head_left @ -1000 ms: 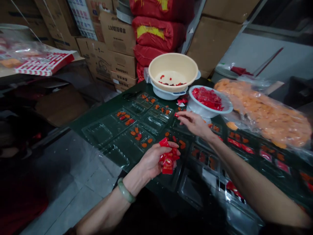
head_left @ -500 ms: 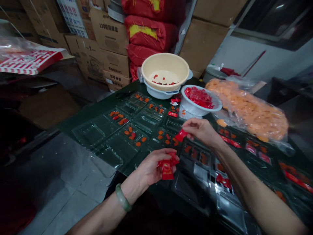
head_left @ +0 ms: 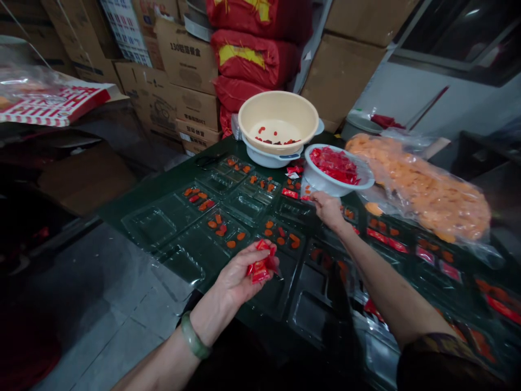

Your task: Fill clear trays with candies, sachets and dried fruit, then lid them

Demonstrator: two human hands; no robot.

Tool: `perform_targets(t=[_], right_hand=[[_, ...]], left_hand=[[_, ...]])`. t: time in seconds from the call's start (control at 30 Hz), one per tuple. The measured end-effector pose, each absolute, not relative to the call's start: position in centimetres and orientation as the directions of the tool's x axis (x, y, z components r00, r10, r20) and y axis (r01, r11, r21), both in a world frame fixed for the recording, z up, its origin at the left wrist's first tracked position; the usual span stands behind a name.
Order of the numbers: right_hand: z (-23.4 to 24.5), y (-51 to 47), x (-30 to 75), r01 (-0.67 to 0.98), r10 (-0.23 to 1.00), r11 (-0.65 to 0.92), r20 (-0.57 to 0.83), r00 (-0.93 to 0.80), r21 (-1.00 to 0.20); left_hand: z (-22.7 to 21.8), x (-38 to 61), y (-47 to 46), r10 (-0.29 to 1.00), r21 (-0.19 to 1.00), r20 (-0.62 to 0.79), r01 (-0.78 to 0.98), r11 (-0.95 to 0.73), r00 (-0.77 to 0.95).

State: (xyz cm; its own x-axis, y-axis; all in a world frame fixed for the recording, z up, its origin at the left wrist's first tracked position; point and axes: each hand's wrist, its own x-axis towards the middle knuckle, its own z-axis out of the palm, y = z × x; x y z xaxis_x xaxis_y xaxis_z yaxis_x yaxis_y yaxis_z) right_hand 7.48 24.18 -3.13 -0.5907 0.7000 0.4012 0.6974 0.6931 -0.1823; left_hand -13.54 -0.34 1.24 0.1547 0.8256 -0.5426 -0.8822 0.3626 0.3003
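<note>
My left hand point(head_left: 240, 277) is closed round a bunch of small red packets point(head_left: 260, 264), held above the near clear plastic trays point(head_left: 211, 217). On that wrist is a green bangle point(head_left: 191, 336). My right hand point(head_left: 328, 209) reaches across the trays to a spot just below the white bowl of red packets point(head_left: 337, 168); its fingers are curled at a red packet point(head_left: 306, 197) there. Several tray compartments hold orange and red sweets point(head_left: 222, 228).
A cream basin point(head_left: 279, 127) with a few red pieces stands at the back on a white one. A large clear bag of orange snacks point(head_left: 419, 184) lies at the right. Cardboard boxes point(head_left: 187, 60) and red sacks point(head_left: 248, 54) are stacked behind the dark green table point(head_left: 163, 187).
My right hand drew back with one red packet, then reached out again to the trays below the white bowl. My left hand kept its bunch and shifted slightly left.
</note>
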Motion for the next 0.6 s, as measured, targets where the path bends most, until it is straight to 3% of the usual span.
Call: perform_targets(t=[0.13, 0.2, 0.3, 0.37, 0.43, 0.5, 0.6], right_hand=[[-2.4, 24.1, 7.5, 0.672, 0.670, 0.729, 0.336, -0.662, -0.130], [-1.2, 21.9, 6.6, 0.675, 0.663, 0.725, 0.403, -0.631, -0.136], [1.5, 15.1, 4.3, 0.567, 0.637, 0.761, 0.529, -0.561, -0.314], [3.4, 9.6, 3.0, 0.416, 0.602, 0.790, 0.442, -0.665, -0.450], [4.7, 4.7, 2.2, 0.315, 0.510, 0.821, 0.367, -0.778, -0.476], [4.9, 1.4, 1.9, 0.338, 0.492, 0.847, 0.365, -0.790, -0.410], [3.7, -0.8, 1.9, 0.464, 0.493, 0.867, 0.445, -0.748, -0.180]], left_hand=[[1.0, -13.5, -0.2, 0.846, 0.263, -0.514, -0.911, 0.317, 0.146], [1.1, -13.4, -0.1, 0.852, 0.271, -0.516, -0.926, 0.262, 0.090], [1.3, -13.2, -0.1, 0.844, 0.305, -0.536, -0.931, 0.202, 0.008], [1.3, -13.0, -0.1, 0.838, 0.334, -0.545, -0.918, 0.213, -0.004], [1.2, -12.6, -0.3, 0.840, 0.370, -0.543, -0.899, 0.233, -0.006], [1.0, -12.0, -0.5, 0.841, 0.396, -0.541, -0.884, 0.247, -0.008], [0.9, -10.9, -1.2, 0.845, 0.447, -0.533, -0.862, 0.240, -0.040]])
